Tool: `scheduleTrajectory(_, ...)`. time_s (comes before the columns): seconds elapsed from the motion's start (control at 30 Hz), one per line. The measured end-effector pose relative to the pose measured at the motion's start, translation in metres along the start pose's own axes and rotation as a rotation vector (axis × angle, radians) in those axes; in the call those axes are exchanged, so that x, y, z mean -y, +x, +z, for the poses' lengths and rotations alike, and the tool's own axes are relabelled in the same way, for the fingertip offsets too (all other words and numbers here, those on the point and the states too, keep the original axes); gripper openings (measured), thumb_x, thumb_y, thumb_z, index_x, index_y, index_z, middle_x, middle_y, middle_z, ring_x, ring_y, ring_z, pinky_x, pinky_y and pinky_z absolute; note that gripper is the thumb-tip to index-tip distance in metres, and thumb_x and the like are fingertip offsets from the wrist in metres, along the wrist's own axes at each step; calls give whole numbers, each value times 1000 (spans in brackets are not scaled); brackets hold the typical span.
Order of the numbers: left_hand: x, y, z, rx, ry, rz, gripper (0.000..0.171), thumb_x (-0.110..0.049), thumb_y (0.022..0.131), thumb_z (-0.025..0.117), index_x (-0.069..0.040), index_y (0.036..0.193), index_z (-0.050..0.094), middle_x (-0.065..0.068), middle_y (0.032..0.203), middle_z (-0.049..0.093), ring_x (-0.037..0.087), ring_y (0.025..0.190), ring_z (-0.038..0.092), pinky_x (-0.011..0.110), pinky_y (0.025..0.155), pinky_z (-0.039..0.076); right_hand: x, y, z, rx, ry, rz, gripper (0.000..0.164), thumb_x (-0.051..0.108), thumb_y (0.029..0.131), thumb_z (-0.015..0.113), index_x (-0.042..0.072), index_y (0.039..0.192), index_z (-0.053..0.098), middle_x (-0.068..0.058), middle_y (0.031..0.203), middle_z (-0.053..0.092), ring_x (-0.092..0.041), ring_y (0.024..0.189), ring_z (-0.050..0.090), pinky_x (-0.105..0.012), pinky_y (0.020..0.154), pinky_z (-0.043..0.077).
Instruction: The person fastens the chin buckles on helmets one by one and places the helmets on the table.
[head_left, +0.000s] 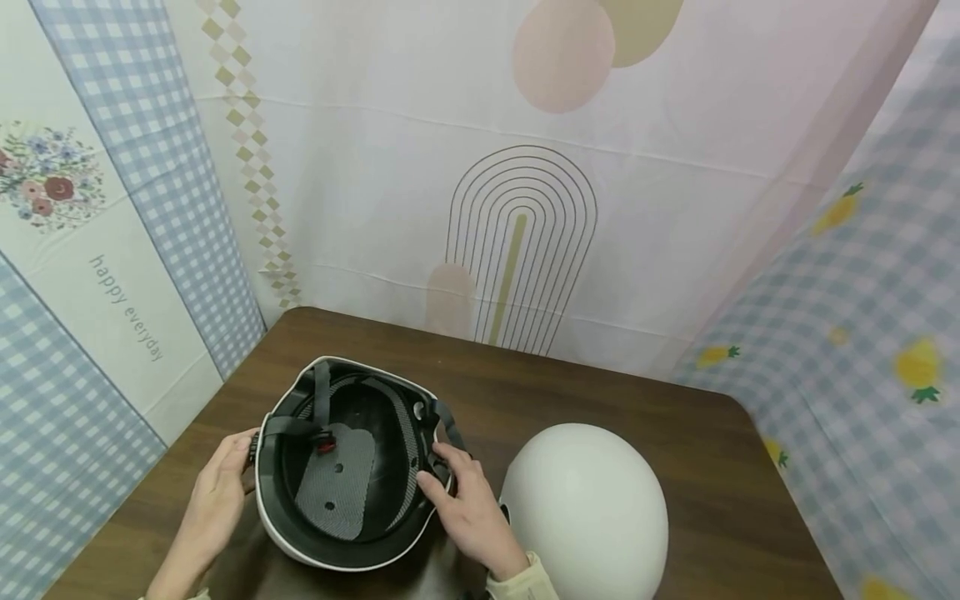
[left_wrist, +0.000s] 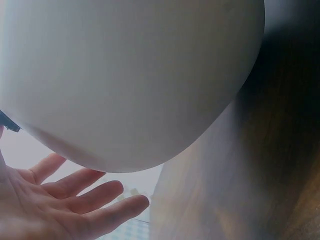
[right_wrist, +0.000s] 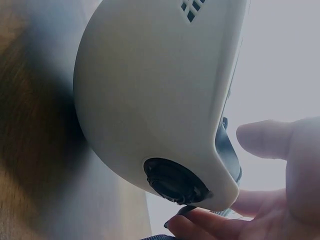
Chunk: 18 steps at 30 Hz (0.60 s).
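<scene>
A white helmet lies upside down on the table, its black lining and grey mesh padding facing up. A black chin strap with a red-marked buckle crosses the left part of the opening. My left hand is against the helmet's left side; the left wrist view shows its fingers spread and nearly straight beside the shell. At the right rim, my right hand holds the edge, thumb over the lining and fingers by the side strap. A round black fitting shows on the shell.
A second white, dome-shaped thing stands on the brown wooden table, just right of my right forearm. Patterned cloth hangs behind the table, with checked cloth on both sides.
</scene>
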<state>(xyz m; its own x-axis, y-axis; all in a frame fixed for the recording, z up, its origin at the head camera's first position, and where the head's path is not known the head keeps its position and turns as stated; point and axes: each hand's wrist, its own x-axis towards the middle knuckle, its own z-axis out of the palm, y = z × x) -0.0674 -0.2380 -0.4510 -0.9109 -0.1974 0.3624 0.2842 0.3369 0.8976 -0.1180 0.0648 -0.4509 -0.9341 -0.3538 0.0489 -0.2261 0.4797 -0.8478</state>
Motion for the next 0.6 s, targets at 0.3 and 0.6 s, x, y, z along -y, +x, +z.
scheduleTrajectory(0.3, 7, 1, -9, 13, -180, -123, 30, -18, 108, 25, -14, 123, 51, -23, 110, 60, -7, 98, 58, 14, 74, 50, -2, -3, 0, -34, 3, -37, 54, 47, 98, 52, 10, 138, 53, -5, 139, 52, -34, 132, 41, -54, 105, 32)
scheduleTrajectory(0.6, 0, -1, -16, -91, 192, -103, 48, -28, 108, 26, 2, 128, 58, -24, 117, 55, -12, 102, 48, 9, 79, 38, -1, -4, -7, -153, 60, -73, 43, 41, 99, 54, 12, 131, 60, 0, 116, 59, -19, 107, 56, -40, 96, 41)
